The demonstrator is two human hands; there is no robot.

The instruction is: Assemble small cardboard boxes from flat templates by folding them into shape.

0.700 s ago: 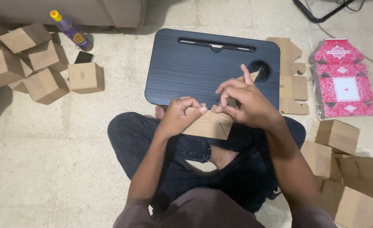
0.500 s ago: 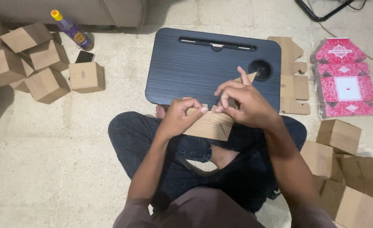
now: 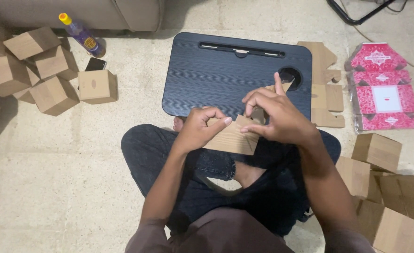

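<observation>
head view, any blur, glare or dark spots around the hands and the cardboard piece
Head view: left hand, right hand and cardboard piece are sharp and evenly lit, no glare; the lap desk shows only a dull sheen; shadow darkens the top left corner.

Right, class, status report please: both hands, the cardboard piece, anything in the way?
Left hand and right hand both gripping the cardboard piece, over the lap. Part-folded, flaps up. Black lap tray just ahead; nothing blocking.
</observation>
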